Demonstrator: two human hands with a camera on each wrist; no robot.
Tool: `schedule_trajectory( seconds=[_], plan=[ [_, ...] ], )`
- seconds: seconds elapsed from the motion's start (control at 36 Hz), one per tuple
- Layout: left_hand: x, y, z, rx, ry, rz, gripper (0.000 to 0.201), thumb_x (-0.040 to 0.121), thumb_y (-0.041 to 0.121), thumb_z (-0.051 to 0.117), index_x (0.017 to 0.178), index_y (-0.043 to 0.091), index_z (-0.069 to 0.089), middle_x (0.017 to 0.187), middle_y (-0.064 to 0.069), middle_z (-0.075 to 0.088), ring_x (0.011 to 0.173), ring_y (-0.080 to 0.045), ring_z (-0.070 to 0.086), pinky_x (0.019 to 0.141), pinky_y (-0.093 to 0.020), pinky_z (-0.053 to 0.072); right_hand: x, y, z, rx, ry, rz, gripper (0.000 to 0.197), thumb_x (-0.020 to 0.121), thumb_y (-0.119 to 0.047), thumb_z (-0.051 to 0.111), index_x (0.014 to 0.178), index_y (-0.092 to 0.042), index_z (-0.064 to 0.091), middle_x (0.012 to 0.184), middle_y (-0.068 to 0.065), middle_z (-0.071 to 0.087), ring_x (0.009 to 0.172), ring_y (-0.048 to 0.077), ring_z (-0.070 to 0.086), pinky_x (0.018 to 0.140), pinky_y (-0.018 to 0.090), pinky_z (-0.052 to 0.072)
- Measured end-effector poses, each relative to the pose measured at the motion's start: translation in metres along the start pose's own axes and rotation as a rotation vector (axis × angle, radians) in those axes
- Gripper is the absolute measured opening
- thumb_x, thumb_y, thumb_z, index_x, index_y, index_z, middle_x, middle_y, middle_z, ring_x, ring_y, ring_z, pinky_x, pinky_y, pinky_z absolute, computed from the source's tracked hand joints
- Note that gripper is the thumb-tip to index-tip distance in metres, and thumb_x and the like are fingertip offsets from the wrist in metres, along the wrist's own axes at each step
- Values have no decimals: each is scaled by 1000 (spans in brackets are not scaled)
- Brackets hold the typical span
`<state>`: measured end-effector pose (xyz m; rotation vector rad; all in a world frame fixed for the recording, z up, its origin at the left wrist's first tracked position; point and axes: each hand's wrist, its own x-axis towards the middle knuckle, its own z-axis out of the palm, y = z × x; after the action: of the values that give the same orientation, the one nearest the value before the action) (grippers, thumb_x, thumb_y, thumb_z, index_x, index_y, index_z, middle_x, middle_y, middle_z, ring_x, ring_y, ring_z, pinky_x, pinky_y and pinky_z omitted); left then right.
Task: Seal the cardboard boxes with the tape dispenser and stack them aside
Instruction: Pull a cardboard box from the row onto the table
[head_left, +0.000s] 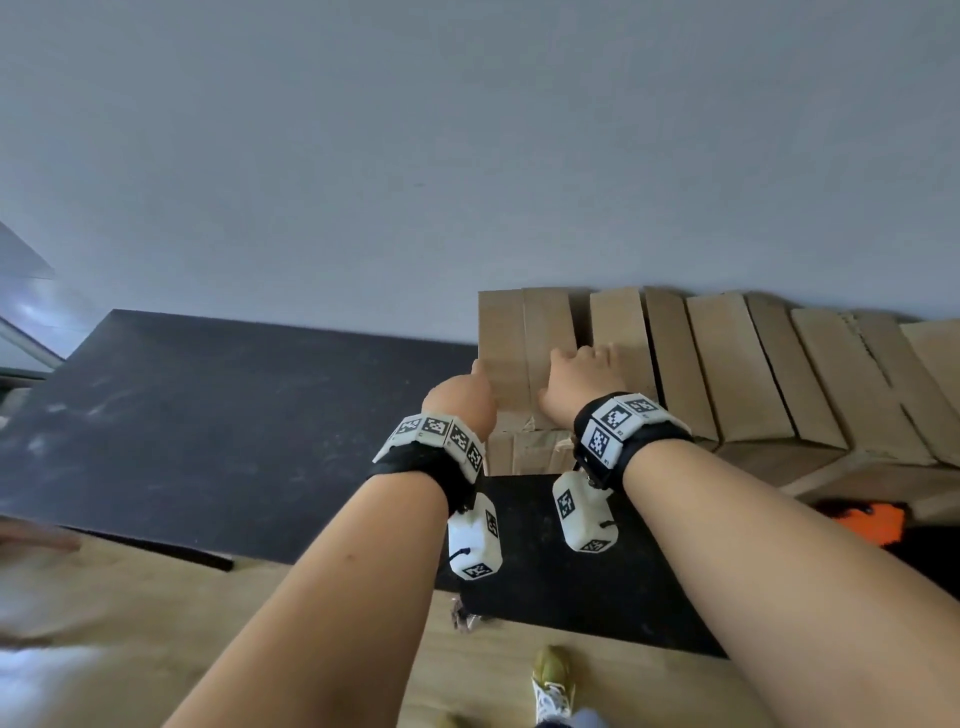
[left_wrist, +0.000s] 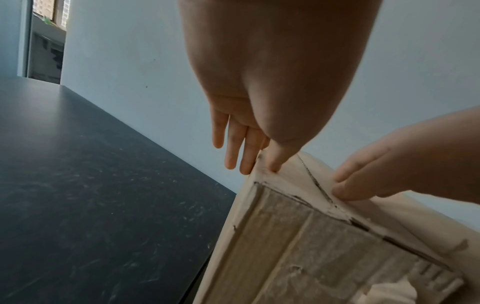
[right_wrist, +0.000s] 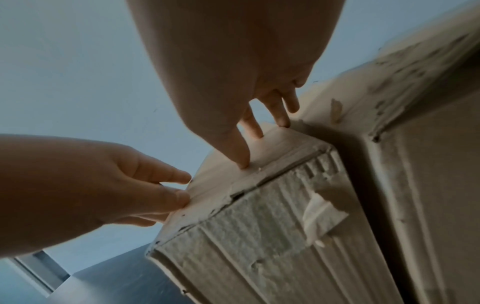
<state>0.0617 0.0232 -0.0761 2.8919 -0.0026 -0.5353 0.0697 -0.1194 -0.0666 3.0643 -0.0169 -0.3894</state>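
Two hands (head_left: 519, 389) on box (head_left: 524, 338), black table (head_left: 208, 415), grey wall (head_left: 467, 156).

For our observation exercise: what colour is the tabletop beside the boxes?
Black, with pale scuffs; the tabletop shows best in the head view.

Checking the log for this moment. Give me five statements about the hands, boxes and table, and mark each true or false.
1. Both hands are on the same box. True: the left hand is at its left edge, the right hand on its top.
2. The right hand holds a tape dispenser. False: it rests on cardboard with extended fingers and holds nothing.
3. The box stands at the left end of a row of boxes along the wall. True.
4. The table is white. False: it is black.
5. The box's near end face is smooth and clean. False: in the right wrist view it is torn, with a scrap of tape on it.
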Motion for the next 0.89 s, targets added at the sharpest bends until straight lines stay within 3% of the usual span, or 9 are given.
schedule_trajectory(
  seconds=[0.11,0.19,0.31,0.39,0.56,0.67,0.78,0.89],
  plan=[
    [-12,-21,0,-55,22,52,62,93,6,42,150,12,16,77,-6,54,73,-25,54,62,-34,42,-13,-17,-4,245,-56,62,46,90,-23,53,133,-11,43,133,16,38,105,33,55,86,39,46],
    [-22,-33,1,-108,28,74,62,91,6,44,148,12,19,81,-7,57,71,-24,53,60,-34,40,-22,-28,-2,360,-27,93,45,89,-18,55,132,-12,45,135,16,33,98,32,58,73,33,46],
    [-35,-46,-3,-154,82,80,42,88,5,45,130,10,39,75,-4,55,67,-23,52,56,-34,38,-38,-38,1,442,-38,111,47,93,-22,57,137,-16,43,140,17,33,104,32,59,79,32,45],
    [-45,-58,-11,-132,106,94,26,87,7,46,113,10,47,81,-5,58,71,-23,55,57,-33,42,-51,-45,1,501,-54,96,54,93,-28,58,142,-16,38,142,18,32,106,32,58,86,33,44],
    [-66,-90,-17,-45,81,84,17,83,6,44,87,13,59,85,-4,64,79,-25,61,63,-31,45,-72,-76,3,554,-63,17,60,89,-23,62,144,-19,37,141,16,36,111,31,56,88,32,43],
    [-81,-118,-9,3,71,21,17,86,5,45,93,10,59,89,-5,62,81,-24,58,67,-32,47,-85,-102,12,556,-76,-16,58,90,-16,61,143,-20,39,139,15,38,108,30,58,87,32,45],
    [-94,-131,-2,68,49,55,23,89,6,44,106,8,60,98,-6,63,82,-25,57,67,-33,46,-96,-115,20,551,-47,-11,53,93,-16,58,142,-18,40,144,13,35,107,29,59,86,33,46],
    [-105,-124,-3,137,137,88,26,91,8,42,112,8,57,115,-8,53,105,-28,53,78,-37,46,-108,-111,19,583,7,-3,54,93,-17,56,144,-17,39,143,13,37,107,28,59,86,33,46]
  ],
)
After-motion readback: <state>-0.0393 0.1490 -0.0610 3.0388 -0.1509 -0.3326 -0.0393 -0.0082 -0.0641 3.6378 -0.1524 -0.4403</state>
